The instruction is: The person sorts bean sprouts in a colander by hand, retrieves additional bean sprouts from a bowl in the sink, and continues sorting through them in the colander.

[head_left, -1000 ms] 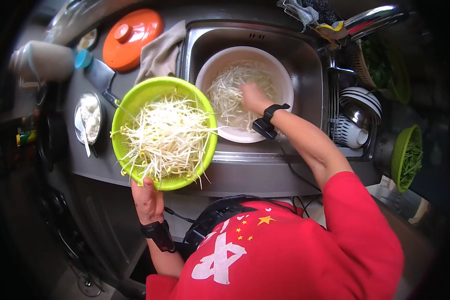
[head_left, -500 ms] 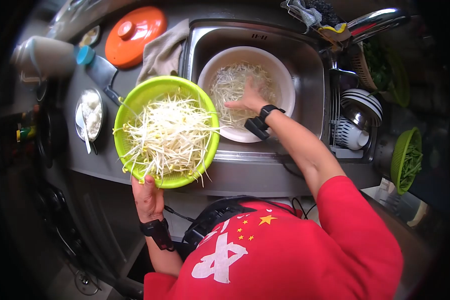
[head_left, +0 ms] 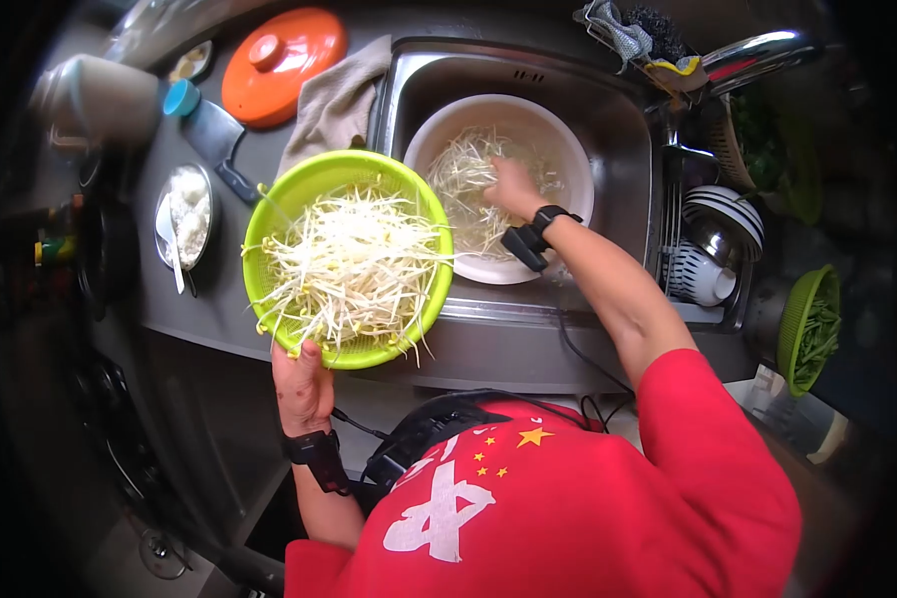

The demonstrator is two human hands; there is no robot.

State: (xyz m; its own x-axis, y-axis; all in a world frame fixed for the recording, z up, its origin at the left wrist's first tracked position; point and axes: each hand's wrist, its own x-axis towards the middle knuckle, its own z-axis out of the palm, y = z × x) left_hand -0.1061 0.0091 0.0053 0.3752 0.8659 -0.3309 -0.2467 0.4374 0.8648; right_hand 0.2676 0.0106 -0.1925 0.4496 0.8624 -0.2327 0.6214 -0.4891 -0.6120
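Observation:
My left hand [head_left: 304,389] grips the lower rim of a green basket [head_left: 437,214], its fingers partly hidden underneath. White bean sprouts [head_left: 354,269] with yellow tips fill the basket, some hanging over the rim. In the steel sink [head_left: 623,159] stands a white basin [head_left: 578,159] of water with more sprouts [head_left: 463,169] in it. My right hand [head_left: 513,189] is inside the basin with its fingers closed on sprouts at the water's surface. Black bands are strapped round both wrists.
Left of the basket lie a cleaver [head_left: 212,140], a bowl of white food with a spoon [head_left: 191,214], an orange lid [head_left: 284,68] and a cloth [head_left: 339,100]. Right of the sink are stacked bowls [head_left: 703,274], a faucet [head_left: 757,58] and a green basket of beans [head_left: 817,339].
My right hand has gone from spread fingers to closed on sprouts in the basin. The whole scene has shifted slightly right in view, with my left hand still holding the basket.

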